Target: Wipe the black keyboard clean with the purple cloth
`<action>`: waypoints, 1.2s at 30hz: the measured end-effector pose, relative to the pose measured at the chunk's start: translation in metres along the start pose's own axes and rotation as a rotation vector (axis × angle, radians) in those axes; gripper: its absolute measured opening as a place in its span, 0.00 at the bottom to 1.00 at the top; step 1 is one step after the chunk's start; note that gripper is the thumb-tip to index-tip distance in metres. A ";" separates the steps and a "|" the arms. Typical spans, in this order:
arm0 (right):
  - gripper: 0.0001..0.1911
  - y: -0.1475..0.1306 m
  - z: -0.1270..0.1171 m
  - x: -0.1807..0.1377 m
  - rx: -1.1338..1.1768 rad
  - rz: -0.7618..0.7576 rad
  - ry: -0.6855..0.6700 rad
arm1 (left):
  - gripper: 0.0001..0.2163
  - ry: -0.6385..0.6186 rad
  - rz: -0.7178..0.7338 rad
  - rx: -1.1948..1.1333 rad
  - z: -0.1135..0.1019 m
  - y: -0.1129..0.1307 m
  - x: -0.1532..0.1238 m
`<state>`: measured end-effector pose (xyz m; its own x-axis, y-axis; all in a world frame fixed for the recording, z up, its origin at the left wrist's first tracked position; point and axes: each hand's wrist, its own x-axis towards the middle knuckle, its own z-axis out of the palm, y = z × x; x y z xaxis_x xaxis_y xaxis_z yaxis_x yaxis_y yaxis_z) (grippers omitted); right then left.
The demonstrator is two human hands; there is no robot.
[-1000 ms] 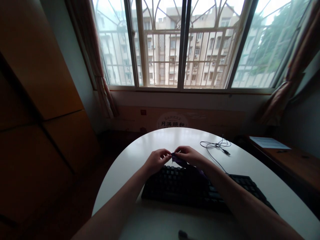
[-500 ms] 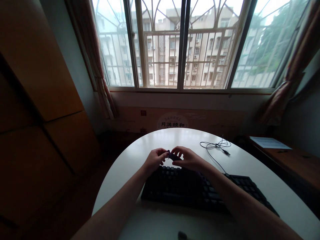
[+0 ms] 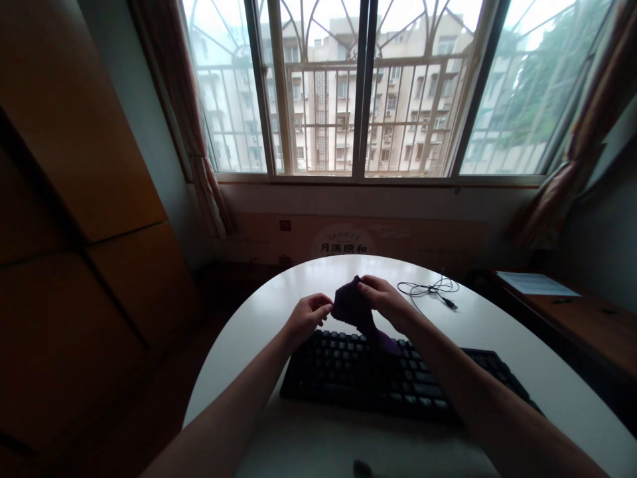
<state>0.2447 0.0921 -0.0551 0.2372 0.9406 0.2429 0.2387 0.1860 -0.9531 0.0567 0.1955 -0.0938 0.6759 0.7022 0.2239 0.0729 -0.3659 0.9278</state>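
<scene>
A dark purple cloth [image 3: 352, 307] hangs spread between my hands over the far edge of a black keyboard [image 3: 338, 372]. Its lower end trails down onto the keys. With fingers pinched, my right hand [image 3: 387, 297] grips the cloth's upper right edge. My left hand [image 3: 309, 316] has its thumb and forefinger closed at the cloth's left edge. Both forearms reach in from below, and the right one covers part of the keyboard's right half.
The keyboard lies on a round white table [image 3: 239, 345]. A loosely coiled black cable [image 3: 428, 290] with a USB plug [image 3: 450, 303] rests at the back right. A small dark object [image 3: 362, 469] shows at the bottom edge. Papers [image 3: 537, 284] lie on a wooden desk [image 3: 597, 325] at right.
The cloth, bunched small between both hands before, is now opened out and hanging. My right hand has moved up and right with its edge; my left hand has barely moved.
</scene>
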 end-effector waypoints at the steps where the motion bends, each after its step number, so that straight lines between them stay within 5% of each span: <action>1: 0.18 -0.005 0.000 -0.002 0.000 0.006 -0.023 | 0.11 0.013 0.015 0.044 0.000 0.000 -0.001; 8: 0.16 -0.058 -0.018 -0.031 0.135 0.046 -0.237 | 0.11 0.118 0.118 0.482 0.001 0.002 -0.005; 15: 0.16 -0.098 -0.053 -0.064 0.168 0.051 -0.472 | 0.10 0.083 0.163 0.630 0.003 0.006 -0.010; 19: 0.15 -0.076 -0.034 -0.044 -0.105 -0.023 -0.470 | 0.09 0.067 0.172 0.663 0.004 0.005 -0.011; 24: 0.11 -0.001 0.014 -0.018 -0.510 -0.116 -0.323 | 0.09 0.036 0.149 0.696 0.003 0.004 -0.011; 27: 0.13 0.031 0.022 -0.013 -0.714 -0.152 -0.242 | 0.10 0.028 0.140 0.695 0.003 0.004 -0.011; 31: 0.18 0.036 0.011 -0.011 -0.747 -0.226 -0.128 | 0.10 0.019 0.147 0.710 0.003 0.005 -0.011; 34: 0.08 0.027 0.006 -0.010 -0.711 -0.180 -0.261 | 0.10 0.011 0.130 0.742 0.003 0.008 -0.012; 36: 0.09 0.024 0.007 -0.011 -0.709 -0.112 -0.382 | 0.10 -0.001 0.110 0.788 0.004 0.009 -0.012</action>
<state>0.2407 0.0882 -0.0820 -0.1302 0.9830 0.1294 0.8123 0.1805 -0.5546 0.0516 0.1814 -0.0892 0.7103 0.6361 0.3014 0.5025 -0.7581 0.4157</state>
